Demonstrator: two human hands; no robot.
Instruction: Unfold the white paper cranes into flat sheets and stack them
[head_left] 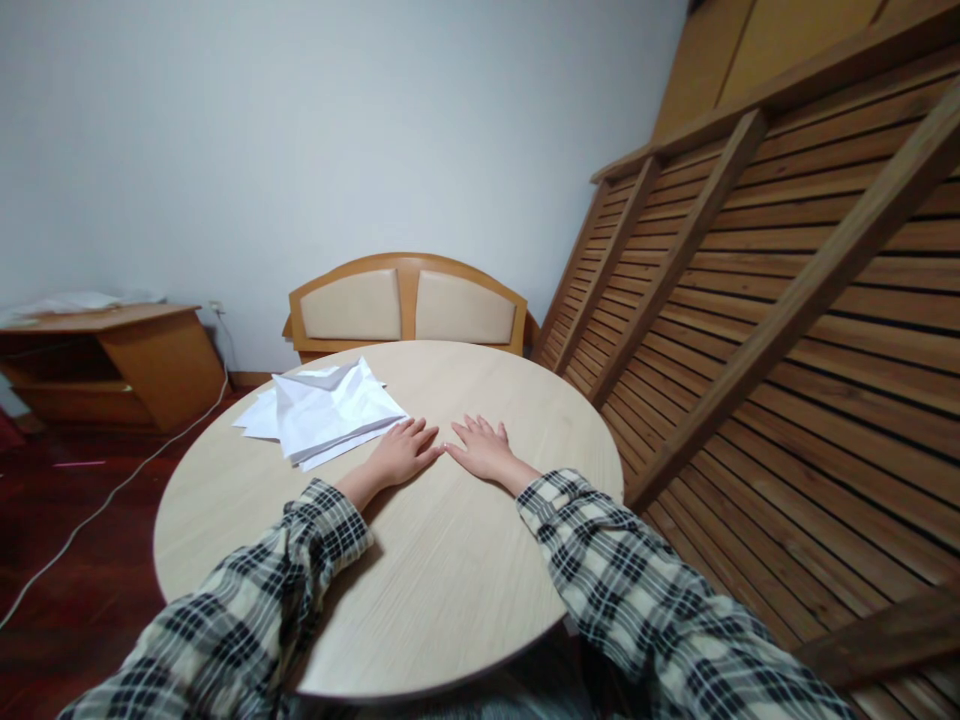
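My left hand [405, 452] lies palm down on the round wooden table [442, 590], its fingers stretched out and holding nothing. Just to its right, my right hand [481, 447] rests flat on the same tabletop, fingers spread. The tips of the two hands almost meet near the middle of the table; whether they touch is hard to tell. A loose stack of creased white paper sheets [334, 408] is on the table's left side, its lower right corner close beside my left fingers.
Behind the table stands a wooden headboard [407, 300] with two cream panels. A slatted wooden frame [750, 340] leans along the right side. At left, a low wooden cabinet [161, 365] stands by the wall, and a white cable [112, 497] runs across the floor.
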